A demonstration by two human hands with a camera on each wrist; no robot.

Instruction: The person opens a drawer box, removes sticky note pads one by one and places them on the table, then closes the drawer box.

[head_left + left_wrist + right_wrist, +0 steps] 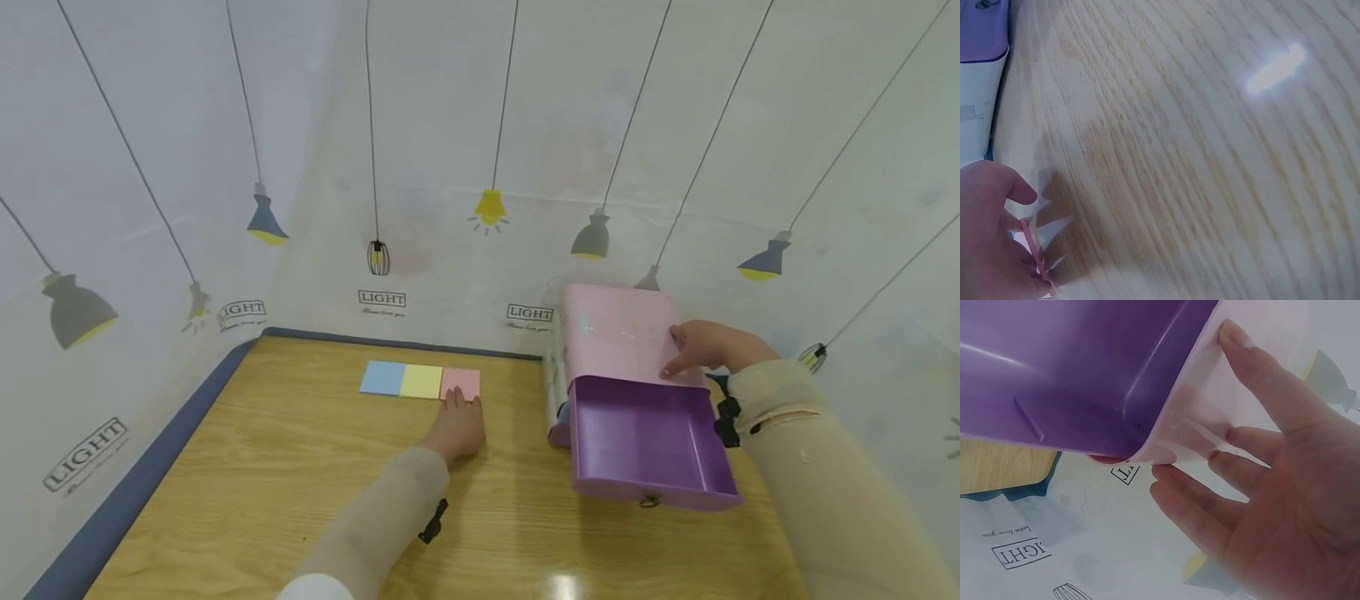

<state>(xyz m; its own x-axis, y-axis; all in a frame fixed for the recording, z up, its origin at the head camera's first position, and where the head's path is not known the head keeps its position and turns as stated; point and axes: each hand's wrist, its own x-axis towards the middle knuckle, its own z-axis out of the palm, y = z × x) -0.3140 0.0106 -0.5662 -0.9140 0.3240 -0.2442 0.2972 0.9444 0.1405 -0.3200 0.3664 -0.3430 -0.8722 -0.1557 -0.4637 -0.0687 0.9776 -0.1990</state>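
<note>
A pink drawer box (622, 333) stands at the right, its purple drawer (645, 442) pulled out and showing a bare inside. My right hand (716, 346) holds the casing at its right edge, thumb on the top face; in the right wrist view the fingers touch its side. On the table, a blue sticky-note pad (382, 377), a yellow pad (422, 381) and a pink pad (461, 379) lie in a row. My left hand (459, 425) touches the pink pad's near edge with its fingertips. The thumb stays apart from that edge in the left wrist view.
A second, whitish drawer box (555, 408) with a purple front stands just left of the pink one. Wall sheeting printed with lamps (491, 208) rises behind the wooden table (300, 467). A small ring pull (649, 501) hangs on the drawer front.
</note>
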